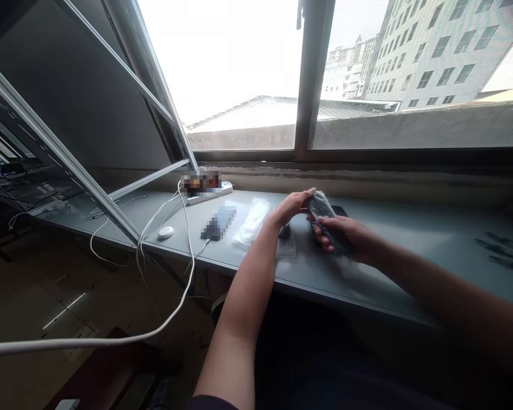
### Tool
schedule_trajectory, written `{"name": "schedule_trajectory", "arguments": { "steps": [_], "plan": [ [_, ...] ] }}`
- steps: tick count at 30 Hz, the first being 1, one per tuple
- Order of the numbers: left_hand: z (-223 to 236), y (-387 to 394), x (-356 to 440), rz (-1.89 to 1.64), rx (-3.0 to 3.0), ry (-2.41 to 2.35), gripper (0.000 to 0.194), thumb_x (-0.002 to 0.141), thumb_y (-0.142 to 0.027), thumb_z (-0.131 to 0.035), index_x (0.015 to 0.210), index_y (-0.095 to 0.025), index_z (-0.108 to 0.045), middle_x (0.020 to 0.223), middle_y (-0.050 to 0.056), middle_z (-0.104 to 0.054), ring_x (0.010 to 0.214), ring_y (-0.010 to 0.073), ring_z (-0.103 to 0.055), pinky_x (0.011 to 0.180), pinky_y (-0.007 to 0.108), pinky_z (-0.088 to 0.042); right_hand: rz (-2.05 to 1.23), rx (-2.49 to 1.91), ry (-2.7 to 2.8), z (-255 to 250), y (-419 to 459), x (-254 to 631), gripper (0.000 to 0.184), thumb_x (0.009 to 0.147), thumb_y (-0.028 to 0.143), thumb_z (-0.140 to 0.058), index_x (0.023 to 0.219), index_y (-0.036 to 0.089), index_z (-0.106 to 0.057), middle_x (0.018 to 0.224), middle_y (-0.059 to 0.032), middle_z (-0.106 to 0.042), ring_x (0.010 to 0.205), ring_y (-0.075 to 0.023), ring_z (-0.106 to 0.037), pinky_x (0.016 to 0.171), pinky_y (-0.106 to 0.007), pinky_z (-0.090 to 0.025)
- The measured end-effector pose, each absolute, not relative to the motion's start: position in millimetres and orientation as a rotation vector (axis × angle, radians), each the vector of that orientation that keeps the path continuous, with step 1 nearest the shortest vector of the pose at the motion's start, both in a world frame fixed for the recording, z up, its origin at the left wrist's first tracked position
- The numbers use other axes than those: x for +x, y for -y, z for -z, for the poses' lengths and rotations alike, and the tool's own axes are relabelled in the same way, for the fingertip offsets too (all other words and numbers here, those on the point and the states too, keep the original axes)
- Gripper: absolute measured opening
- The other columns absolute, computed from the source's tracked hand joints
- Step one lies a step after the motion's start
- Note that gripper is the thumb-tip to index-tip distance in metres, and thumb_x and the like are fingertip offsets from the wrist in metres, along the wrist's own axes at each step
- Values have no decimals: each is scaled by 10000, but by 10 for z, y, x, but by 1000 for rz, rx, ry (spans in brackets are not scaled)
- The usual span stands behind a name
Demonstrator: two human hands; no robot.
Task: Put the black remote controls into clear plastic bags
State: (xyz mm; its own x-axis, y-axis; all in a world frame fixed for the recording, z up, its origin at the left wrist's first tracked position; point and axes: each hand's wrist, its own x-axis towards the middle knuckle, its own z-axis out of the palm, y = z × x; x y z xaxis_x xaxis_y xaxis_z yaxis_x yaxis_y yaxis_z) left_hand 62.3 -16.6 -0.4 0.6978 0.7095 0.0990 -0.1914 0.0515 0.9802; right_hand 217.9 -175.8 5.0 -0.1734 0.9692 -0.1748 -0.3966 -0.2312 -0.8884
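Note:
A clear plastic bag (324, 204) with something dark and long inside is held above the table, tilted. My right hand (344, 232) wraps around its lower part, with the thumb on top. At the bag's upper end, the fingers of my left hand (296, 205) close on its edge. What the bag contains cannot be made out through the plastic. Behind it a flat black object (340, 210) lies on the table, partly covered by my hands. Near my left wrist are a small dark item (284, 232) and another clear bag (286, 248).
Flat clear plastic bags (253, 221) lie left of my forearm. Farther left are a pixelated phone-like device (219, 223) on a white cable, a white round puck (166, 232) and a power strip (227, 188). Dark thin pieces (504, 250) lie right. A metal frame (123, 219) crosses the left.

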Motion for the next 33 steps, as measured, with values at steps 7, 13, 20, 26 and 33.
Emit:
{"name": "schedule_trajectory", "arguments": {
  "steps": [7, 13, 20, 26, 33],
  "plan": [
    [0, 128, 623, -809, 1363, -485, 546, 942, -648, -854, 984, -105, -827, 908, 83, -790, 895, 188, -730, 1002, 333, -551, -1625, -1022, 847, -14, 1718, 2194, 130, 1114, 240, -694, 1189, 161, -765, 938, -110, -780, 667, -186, -713, 558, -268, -668],
    [35, 133, 618, -666, 1420, -511, 551, 983, -663, -800, 912, -117, -788, 849, 82, -766, 779, 174, -711, 859, 311, -569, -1604, -1025, 841, -29, 1736, 2160, 150, 1140, 258, -670, 1195, 156, -765, 910, -103, -778, 635, -174, -693, 529, -256, -647],
    [20, 139, 584, -596, 1412, -460, 523, 968, -635, -827, 985, -112, -837, 925, 131, -822, 871, 206, -755, 905, 315, -590, -1629, -1093, 812, -43, 1749, 2152, 180, 1142, 237, -660, 1276, 153, -746, 967, -122, -816, 682, -197, -752, 611, -301, -717],
    [6, 134, 600, -697, 1381, -447, 564, 954, -635, -855, 1036, -77, -861, 1005, 161, -851, 938, 225, -781, 999, 340, -596, -1630, -1086, 795, -69, 1739, 2150, 194, 1139, 227, -643, 1296, 166, -740, 941, -109, -807, 676, -196, -746, 624, -305, -728],
    [43, 127, 619, -685, 1335, -566, 597, 956, -693, -834, 882, -102, -787, 824, 103, -777, 787, 187, -730, 935, 341, -602, -1675, -997, 717, -133, 1761, 2141, 133, 1140, 187, -595, 1161, 163, -724, 908, -82, -750, 638, -160, -677, 552, -249, -665]
  ]
}}
